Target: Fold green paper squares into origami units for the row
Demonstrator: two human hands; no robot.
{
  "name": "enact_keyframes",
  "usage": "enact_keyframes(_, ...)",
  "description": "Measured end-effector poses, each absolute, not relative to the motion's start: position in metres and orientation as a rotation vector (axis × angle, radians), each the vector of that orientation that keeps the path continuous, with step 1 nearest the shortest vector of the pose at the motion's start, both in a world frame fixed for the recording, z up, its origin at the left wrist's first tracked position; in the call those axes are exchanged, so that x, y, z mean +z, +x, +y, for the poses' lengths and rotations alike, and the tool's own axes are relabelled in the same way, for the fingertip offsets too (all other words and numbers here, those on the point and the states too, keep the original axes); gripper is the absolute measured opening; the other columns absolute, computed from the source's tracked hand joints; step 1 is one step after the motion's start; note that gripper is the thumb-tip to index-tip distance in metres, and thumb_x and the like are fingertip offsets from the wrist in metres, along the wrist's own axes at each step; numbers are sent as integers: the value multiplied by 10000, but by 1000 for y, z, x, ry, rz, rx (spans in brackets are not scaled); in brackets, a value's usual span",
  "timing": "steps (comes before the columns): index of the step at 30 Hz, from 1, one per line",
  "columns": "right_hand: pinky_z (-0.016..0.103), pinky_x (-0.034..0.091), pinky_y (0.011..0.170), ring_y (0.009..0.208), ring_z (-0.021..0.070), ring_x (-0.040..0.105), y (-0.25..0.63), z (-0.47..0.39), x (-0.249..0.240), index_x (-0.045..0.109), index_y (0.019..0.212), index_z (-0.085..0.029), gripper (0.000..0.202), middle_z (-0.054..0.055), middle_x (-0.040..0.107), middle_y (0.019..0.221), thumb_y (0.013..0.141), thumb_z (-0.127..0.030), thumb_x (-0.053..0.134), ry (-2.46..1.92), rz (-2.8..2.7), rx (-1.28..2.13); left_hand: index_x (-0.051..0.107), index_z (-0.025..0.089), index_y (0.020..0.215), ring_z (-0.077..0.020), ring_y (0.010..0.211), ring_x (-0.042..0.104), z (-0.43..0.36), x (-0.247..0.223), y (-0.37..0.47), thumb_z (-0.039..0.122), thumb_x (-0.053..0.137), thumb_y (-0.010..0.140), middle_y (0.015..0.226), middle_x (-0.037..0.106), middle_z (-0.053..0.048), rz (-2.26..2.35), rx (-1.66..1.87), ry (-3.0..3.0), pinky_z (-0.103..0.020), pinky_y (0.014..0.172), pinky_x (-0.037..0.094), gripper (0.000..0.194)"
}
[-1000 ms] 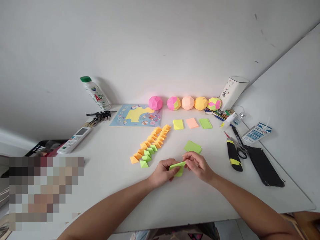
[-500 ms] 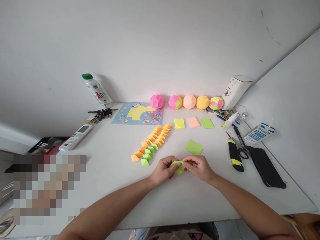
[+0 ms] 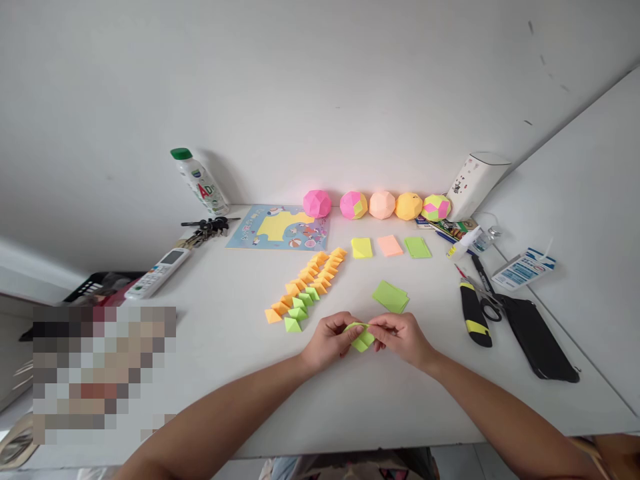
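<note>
"So what's in play?"

"A thin, creased green paper, up above the desk near its front edge. My left hand has it in a close pinch!"

"And the right?"

"My right hand is pinched tight on its upper edge, though my grip hides the exact fold."

"Around it?"

"Flat, smooth green sheets just beyond; to the left, rows of pointed, crisp-edged folded pieces; along the wall, five faceted balls!"
</note>
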State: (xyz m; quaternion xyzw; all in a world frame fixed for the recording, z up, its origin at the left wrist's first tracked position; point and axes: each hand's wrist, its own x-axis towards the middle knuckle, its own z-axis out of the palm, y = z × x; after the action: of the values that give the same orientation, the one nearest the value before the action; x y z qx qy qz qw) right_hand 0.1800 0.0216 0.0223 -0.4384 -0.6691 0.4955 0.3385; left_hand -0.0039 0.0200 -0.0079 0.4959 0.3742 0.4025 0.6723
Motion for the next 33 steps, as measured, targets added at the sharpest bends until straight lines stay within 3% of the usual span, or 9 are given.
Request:
enact_keyframes(17, 212, 499, 449, 451, 111, 588, 182, 23, 25, 650, 742, -130, 262, -12, 584, 522, 795, -382, 599, -1154, -1655, 1479, 653, 134, 726, -31, 402, 430, 19, -4, -3, 388, 646, 742, 702, 479, 14, 836, 985, 1134, -199, 367, 364, 255)
enact_keyframes(23, 216, 486, 447, 453, 115, 587, 183, 23, 25, 650, 734, -130, 270, -11, 584, 522, 794, -389, 599, -1171, -1650, 1505, 576, 140, 761, -43, 373, 387, 19, -6, -1, 421, 671, 707, 543, 515, 41, 868, 944, 1042, -185, 349, 317, 302)
enact_keyframes(33, 204, 469, 432, 439, 106, 583, 183, 23, 23, 650, 729, -131, 282, -15, 582, 527, 797, -399, 594, -1166, -1665, 1482, 521, 145, 704, -44, 362, 393, 19, -8, -2, 436, 659, 714, 504, 501, 53, 872, 928, 1047, -178, 347, 306, 322)
